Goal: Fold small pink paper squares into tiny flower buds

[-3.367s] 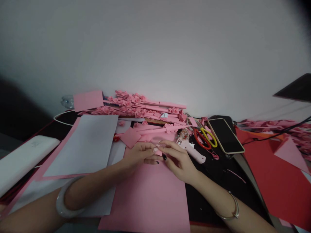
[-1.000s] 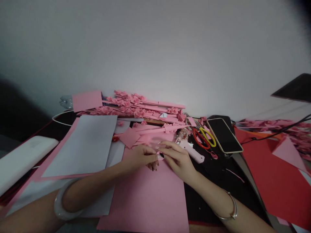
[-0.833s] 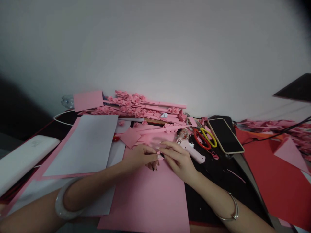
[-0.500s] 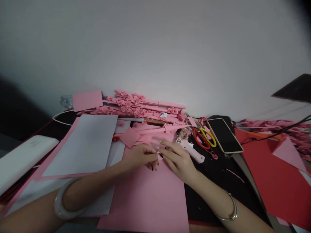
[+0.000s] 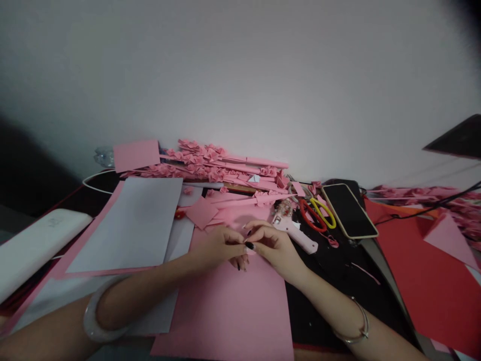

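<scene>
My left hand [image 5: 218,246] and my right hand [image 5: 272,245] meet fingertip to fingertip over the far end of a large pink paper sheet [image 5: 229,311]. Both pinch a small folded pink paper piece [image 5: 248,239], mostly hidden by the fingers. The fingers of each hand are curled and pressed together on it. A pale bangle circles my left forearm and a thin metal bangle my right wrist.
A pink glue gun [image 5: 295,231] lies just right of my hands, then red and yellow scissors [image 5: 317,213] and a phone [image 5: 349,209]. Grey-white sheets [image 5: 131,223] lie left. Pink paper flowers and rolled stems [image 5: 214,168] pile by the wall. Red paper [image 5: 424,281] covers the right.
My right fingers have curled in tighter and both hands have drawn slightly closer together on the small pink piece. Nothing else on the table has moved.
</scene>
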